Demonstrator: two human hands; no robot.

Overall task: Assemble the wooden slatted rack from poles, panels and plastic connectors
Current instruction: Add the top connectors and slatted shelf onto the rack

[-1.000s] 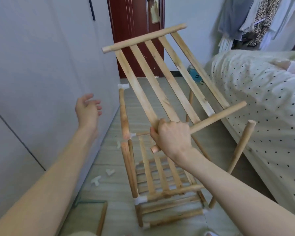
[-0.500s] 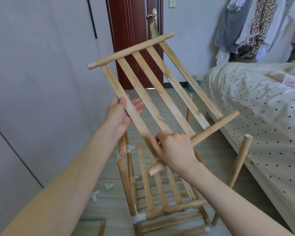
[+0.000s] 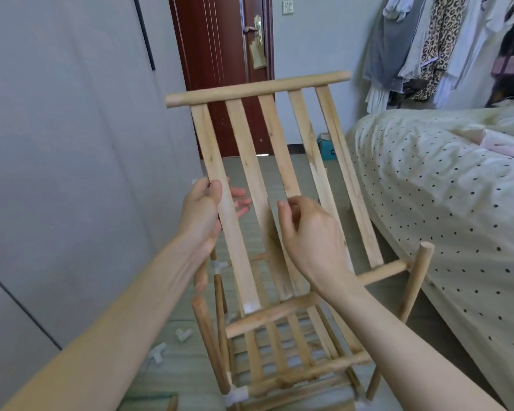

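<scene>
I hold a wooden slatted panel [image 3: 255, 89] tilted up in front of me, with a round pole along its far end and another along its near end. My left hand [image 3: 204, 215] grips the leftmost slat, thumb on the front. The fingers and thumb of my right hand [image 3: 312, 241] curl round a middle slat. Under the panel stands the partly built rack [image 3: 294, 378], with slatted shelves, white plastic connectors and upright poles [image 3: 417, 280]. The panel's near pole [image 3: 279, 315] hangs just above the rack.
Two loose white connectors [image 3: 184, 333] lie on the floor left of the rack. A grey wall [image 3: 72, 143] runs close on the left and a dotted bed [image 3: 442, 188] on the right. Beyond are a dark red door [image 3: 220, 69] and hanging clothes [image 3: 428, 40].
My left hand came in from the side and took the leftmost slat. My right hand left the near pole and moved up to the slats. The panel swung squarer to me.
</scene>
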